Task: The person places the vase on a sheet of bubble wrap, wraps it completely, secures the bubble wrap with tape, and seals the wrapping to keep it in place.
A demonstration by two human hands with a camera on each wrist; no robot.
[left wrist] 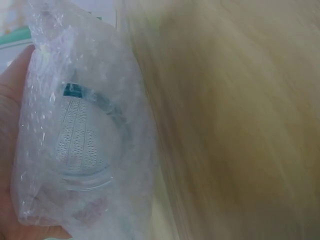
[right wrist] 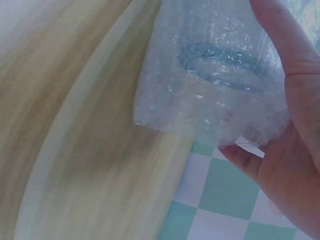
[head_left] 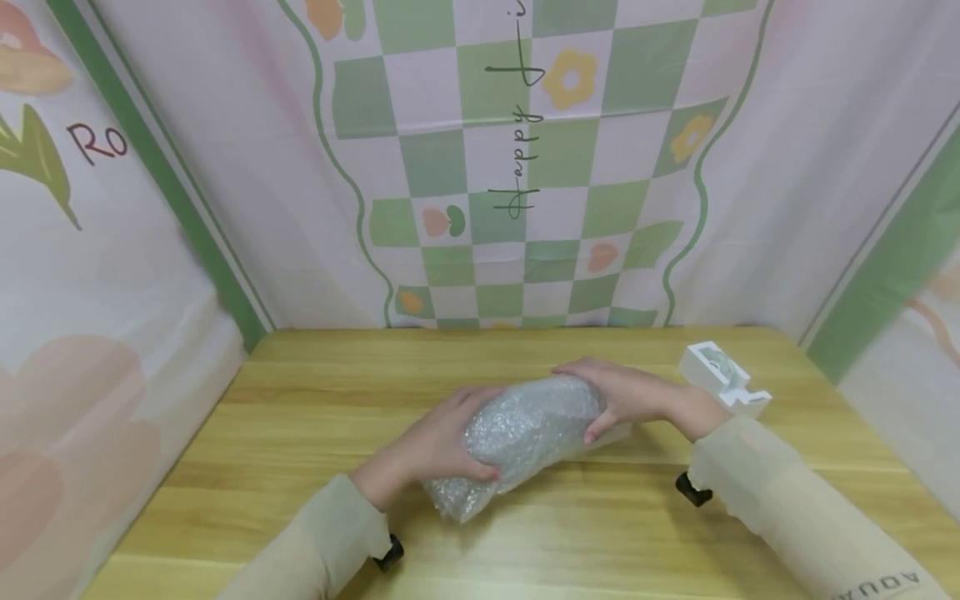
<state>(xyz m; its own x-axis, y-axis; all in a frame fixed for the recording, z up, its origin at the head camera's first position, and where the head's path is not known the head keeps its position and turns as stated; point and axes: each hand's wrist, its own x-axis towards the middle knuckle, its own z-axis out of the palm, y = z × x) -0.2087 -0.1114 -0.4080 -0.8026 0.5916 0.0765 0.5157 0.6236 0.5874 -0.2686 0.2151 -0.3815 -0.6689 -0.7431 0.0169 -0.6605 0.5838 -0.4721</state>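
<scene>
A clear, round-rimmed glass vessel wrapped in bubble wrap lies slantwise between the two hands over the wooden table. My left hand grips its left end, thumb on the near side and fingers over the far side. The right hand holds the other end between thumb and fingers. Through the wrap in the left wrist view, a ring-shaped glass end with a dotted, ribbed pattern shows. A bluish rim is visible inside the wrap in the right wrist view. Loose wrap sticks out past both ends.
A white tape dispenser with a roll in it stands at the right, behind the right wrist. The wooden table ends at a patterned curtain at the back, with printed cloth on both sides.
</scene>
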